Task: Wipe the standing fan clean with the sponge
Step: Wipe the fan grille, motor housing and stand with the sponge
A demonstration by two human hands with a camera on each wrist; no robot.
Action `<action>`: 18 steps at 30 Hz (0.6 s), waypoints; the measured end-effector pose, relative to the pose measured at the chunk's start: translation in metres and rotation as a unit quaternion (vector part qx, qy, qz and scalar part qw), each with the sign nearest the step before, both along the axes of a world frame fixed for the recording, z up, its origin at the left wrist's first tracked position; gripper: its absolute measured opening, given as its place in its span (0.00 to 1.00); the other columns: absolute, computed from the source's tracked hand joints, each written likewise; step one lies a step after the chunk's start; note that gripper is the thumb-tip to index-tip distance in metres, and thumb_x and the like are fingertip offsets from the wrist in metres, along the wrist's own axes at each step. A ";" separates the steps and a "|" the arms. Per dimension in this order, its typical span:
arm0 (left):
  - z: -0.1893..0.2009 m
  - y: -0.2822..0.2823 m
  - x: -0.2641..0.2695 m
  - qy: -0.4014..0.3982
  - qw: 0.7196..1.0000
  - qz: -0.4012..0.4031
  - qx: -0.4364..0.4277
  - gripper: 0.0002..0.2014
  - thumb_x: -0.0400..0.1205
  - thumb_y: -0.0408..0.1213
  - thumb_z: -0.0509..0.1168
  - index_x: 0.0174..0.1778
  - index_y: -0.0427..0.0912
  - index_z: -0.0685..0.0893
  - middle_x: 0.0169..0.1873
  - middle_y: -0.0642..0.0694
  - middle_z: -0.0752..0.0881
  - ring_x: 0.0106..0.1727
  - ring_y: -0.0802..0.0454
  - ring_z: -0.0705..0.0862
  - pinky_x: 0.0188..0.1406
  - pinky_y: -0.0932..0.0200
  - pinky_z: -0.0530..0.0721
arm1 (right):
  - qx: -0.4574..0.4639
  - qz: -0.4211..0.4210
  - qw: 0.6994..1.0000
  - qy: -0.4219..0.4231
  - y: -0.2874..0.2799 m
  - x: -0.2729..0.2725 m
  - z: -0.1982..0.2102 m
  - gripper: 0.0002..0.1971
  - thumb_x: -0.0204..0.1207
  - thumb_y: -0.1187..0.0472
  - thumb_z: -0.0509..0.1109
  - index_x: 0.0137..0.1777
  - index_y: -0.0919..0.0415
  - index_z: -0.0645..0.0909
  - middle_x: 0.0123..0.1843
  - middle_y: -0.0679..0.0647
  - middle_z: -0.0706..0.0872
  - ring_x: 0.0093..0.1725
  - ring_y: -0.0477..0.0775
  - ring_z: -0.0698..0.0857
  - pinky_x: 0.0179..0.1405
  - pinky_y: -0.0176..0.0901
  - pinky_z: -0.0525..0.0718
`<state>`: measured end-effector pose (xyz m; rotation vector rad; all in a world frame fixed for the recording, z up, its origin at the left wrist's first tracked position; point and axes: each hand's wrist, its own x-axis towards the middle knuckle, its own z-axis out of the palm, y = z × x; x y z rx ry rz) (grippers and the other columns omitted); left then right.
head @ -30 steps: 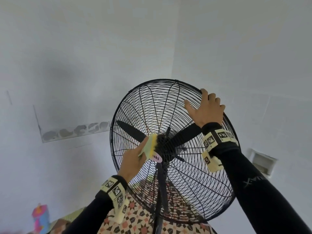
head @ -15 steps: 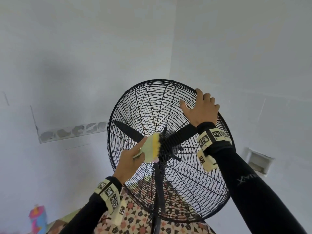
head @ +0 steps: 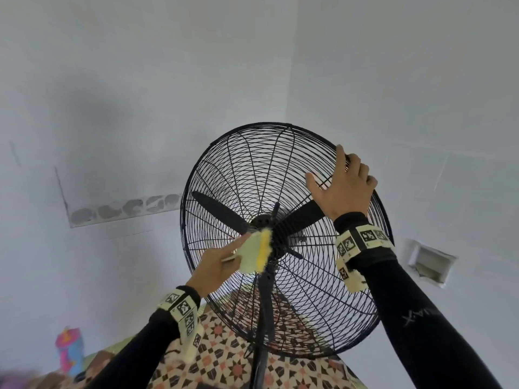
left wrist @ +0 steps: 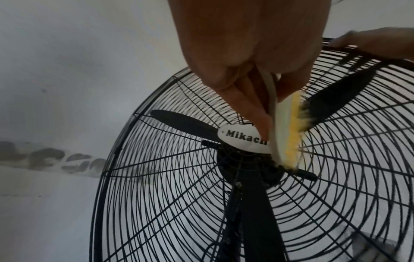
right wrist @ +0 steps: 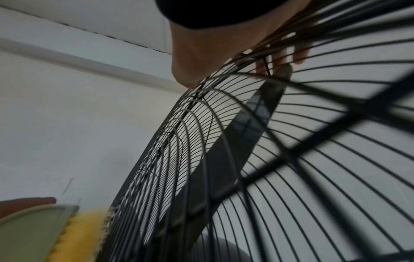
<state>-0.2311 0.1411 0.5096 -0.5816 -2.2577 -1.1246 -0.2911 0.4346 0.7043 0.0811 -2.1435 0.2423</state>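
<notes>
The black standing fan [head: 252, 169] faces me with its wire cage tilted up. My left hand [head: 224, 262] pinches a yellow-green sponge [head: 257, 254] and presses its yellow bristly face on the cage at the hub. In the left wrist view the sponge [left wrist: 289, 131] lies just right of the white brand badge [left wrist: 241, 140], with my left hand [left wrist: 246, 44] above it. My right hand [head: 342, 189] grips the cage's upper right rim, fingers curled over it and thumb spread on the wires. The right wrist view shows those fingers [right wrist: 280, 58] behind the rim and the sponge [right wrist: 74, 235] at lower left.
The fan's pole [head: 264, 318] runs down to a patterned floor [head: 224, 360]. White walls meet in a corner behind the fan. A colourful bottle [head: 70, 349] stands at lower left, and a recessed wall box [head: 429, 262] sits to the right.
The sponge has slid a little down and right across the hub, so the white badge is now covered in the head view. My right hand keeps its hold on the rim.
</notes>
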 end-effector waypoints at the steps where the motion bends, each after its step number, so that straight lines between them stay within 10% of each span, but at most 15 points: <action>1: 0.000 -0.003 -0.005 -0.001 1.000 0.024 0.007 0.28 0.87 0.53 0.63 0.83 0.78 0.64 0.43 0.45 0.92 0.31 0.56 0.87 0.39 0.61 0.91 | 0.000 -0.010 1.000 0.003 0.004 0.003 -0.007 0.45 0.78 0.26 0.55 0.86 0.55 0.57 0.78 0.65 0.72 0.71 0.70 0.73 0.66 0.68 0.73; 4: -0.002 -0.026 -0.017 -0.033 0.989 0.135 0.047 0.32 0.89 0.40 0.65 0.83 0.76 0.62 0.42 0.36 0.91 0.28 0.44 0.84 0.35 0.46 0.93 | -0.005 -0.018 1.000 0.006 0.025 0.008 -0.033 0.44 0.79 0.28 0.56 0.88 0.55 0.56 0.83 0.66 0.66 0.78 0.71 0.69 0.70 0.70 0.71; 7: -0.006 -0.029 -0.010 -0.030 0.989 0.138 0.038 0.32 0.88 0.48 0.64 0.78 0.87 0.58 0.39 0.35 0.90 0.31 0.37 0.88 0.35 0.42 0.93 | -0.005 0.000 1.000 0.012 0.044 0.008 -0.049 0.43 0.80 0.31 0.57 0.88 0.56 0.55 0.86 0.65 0.61 0.82 0.71 0.64 0.74 0.72 0.69; 10: -0.007 -0.012 0.008 -0.036 0.996 0.064 0.048 0.28 0.83 0.62 0.61 0.80 0.82 0.64 0.39 0.41 0.90 0.31 0.34 0.87 0.35 0.46 0.92 | -0.018 0.026 0.999 0.014 0.058 0.003 -0.054 0.43 0.79 0.32 0.59 0.88 0.57 0.56 0.87 0.64 0.60 0.84 0.69 0.63 0.76 0.73 0.67; 18: -0.012 0.009 0.021 -0.043 0.988 0.148 0.026 0.28 0.91 0.41 0.63 0.87 0.61 0.63 0.35 0.42 0.89 0.23 0.52 0.83 0.27 0.74 0.79 | -0.064 0.099 0.993 0.011 0.098 -0.034 -0.053 0.44 0.74 0.33 0.62 0.83 0.60 0.64 0.85 0.64 0.66 0.80 0.72 0.67 0.72 0.77 0.70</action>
